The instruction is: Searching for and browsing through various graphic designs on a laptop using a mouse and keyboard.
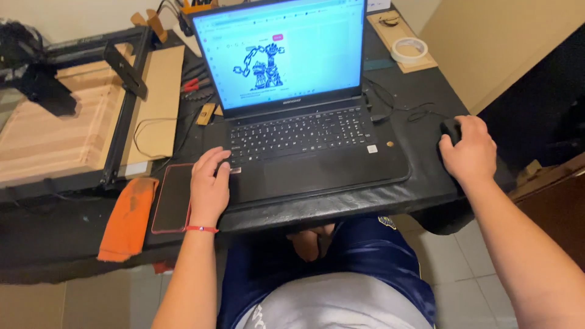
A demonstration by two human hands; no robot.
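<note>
A dark table (420, 183) carries an open black laptop (304, 140), its screen showing a black line drawing on a white page. To the left sits a wooden board (55, 122) inside a black metal frame (125, 67). The left hand (209, 186) rests flat on the laptop's front left corner, fingers loosely spread and holding nothing, just beside a phone (172, 198) and an orange cloth (129, 216). The right hand (469, 149) cups a black mouse (450, 129) near the table's right edge. A wide sweep there could likely push the mouse off, and its thin cable (402, 109) might snag.
</note>
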